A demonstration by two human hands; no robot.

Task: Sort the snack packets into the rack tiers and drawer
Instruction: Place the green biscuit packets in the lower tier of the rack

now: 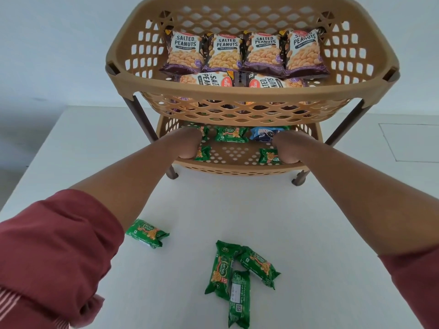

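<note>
**Both hands inside the lower tier of the snack rack**

On the left, our left hand (190, 144) reaches into the lower tier (234, 162) of the tan plastic rack (251, 91). It touches a green biscuit packet (202, 153) at its edge, but its fingers are hidden under the upper basket, so we cannot tell whether it grips anything. A maroon sleeve (54, 252) covers that arm near us.

Further back in the same tier lie another green packet (231, 134) and, to its right, a blue packet (262, 134).

On the right, our right hand (286, 148) sits against a green packet at the tier's front (268, 156); its fingers are also out of sight, and we cannot tell its grasp.

Above, the top tier (133, 67) holds salted peanut packets (223, 52), four in a back row and two lying in front.

On the white bench (308, 222) near us, one green packet (147, 232) lies alone at the left, and three green packets (237, 274) lie touching in a loose cluster toward the middle.
</note>
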